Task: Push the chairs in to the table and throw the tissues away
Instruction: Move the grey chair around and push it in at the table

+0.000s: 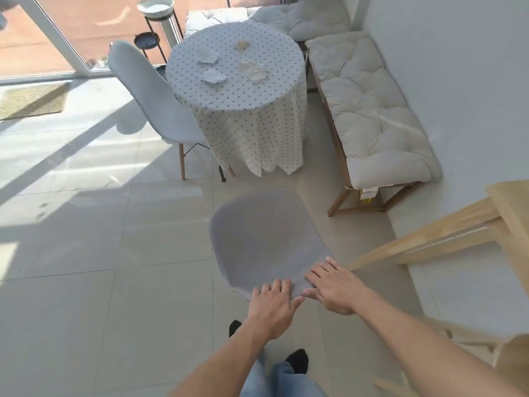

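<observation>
While both hands, left [273,306] and right [333,289], grip the top edge of the grey moulded-plastic chair's [263,239] backrest, it stands well apart from the round table under a dotted white cloth [243,110], where crumpled white tissues [253,70] lie; a second grey shell chair [154,96] sits just beside it.

- Pale tiled floor [86,253], sunlit at the left.
- Glass door [43,32] upper left.
- White wall [458,67] at right, cushioned bench [372,110] along it.
- Black plant stand [151,32] at top.
</observation>
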`<state>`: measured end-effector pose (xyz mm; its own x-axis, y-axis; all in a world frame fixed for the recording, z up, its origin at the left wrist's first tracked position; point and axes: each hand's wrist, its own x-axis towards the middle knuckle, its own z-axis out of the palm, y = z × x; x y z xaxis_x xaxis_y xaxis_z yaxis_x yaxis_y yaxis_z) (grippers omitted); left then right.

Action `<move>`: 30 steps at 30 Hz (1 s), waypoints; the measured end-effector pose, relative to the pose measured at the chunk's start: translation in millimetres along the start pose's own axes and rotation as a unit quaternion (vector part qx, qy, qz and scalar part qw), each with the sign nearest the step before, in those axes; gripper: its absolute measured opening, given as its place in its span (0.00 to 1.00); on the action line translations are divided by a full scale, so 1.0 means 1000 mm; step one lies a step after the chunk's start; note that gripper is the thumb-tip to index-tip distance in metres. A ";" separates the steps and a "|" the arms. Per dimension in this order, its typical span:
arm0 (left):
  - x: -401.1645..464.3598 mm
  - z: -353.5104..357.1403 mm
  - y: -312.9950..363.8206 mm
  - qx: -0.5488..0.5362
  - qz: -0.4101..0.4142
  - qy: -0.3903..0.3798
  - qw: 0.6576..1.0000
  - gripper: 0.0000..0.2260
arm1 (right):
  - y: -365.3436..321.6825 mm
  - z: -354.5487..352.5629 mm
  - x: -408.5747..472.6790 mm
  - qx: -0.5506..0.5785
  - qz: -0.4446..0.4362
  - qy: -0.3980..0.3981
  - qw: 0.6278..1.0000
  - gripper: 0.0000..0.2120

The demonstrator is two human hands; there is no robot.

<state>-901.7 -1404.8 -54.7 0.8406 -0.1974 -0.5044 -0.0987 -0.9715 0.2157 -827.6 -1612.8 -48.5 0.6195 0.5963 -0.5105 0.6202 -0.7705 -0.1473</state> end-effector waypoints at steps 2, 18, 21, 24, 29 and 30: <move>0.001 -0.006 -0.002 0.012 0.002 0.008 1.000 0.28 | 0.001 -0.001 0.004 -0.010 -0.004 0.012 1.000 0.37; 0.059 -0.077 -0.070 0.040 -0.023 0.017 0.999 0.22 | -0.019 -0.071 0.093 0.019 0.049 0.061 0.997 0.29; 0.080 -0.093 -0.083 0.041 -0.027 0.019 0.999 0.23 | -0.011 -0.086 0.115 0.007 0.045 0.075 0.996 0.30; 0.105 -0.110 -0.093 0.039 -0.036 0.015 0.998 0.24 | 0.003 -0.103 0.139 -0.008 0.040 0.091 0.995 0.29; 0.156 -0.146 -0.107 0.041 -0.045 0.014 0.998 0.25 | 0.034 -0.131 0.185 0.001 0.046 0.100 0.994 0.29; 0.167 -0.153 -0.109 0.041 -0.048 0.016 0.998 0.26 | 0.040 -0.137 0.194 0.002 0.049 0.102 0.994 0.29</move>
<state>-669.7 -1311.6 -34.5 0.8650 -0.1008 -0.4916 -0.0600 -0.9934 0.0981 -616.5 -1497.4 -37.3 0.7614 0.5519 -0.3402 0.5505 -0.8275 -0.1102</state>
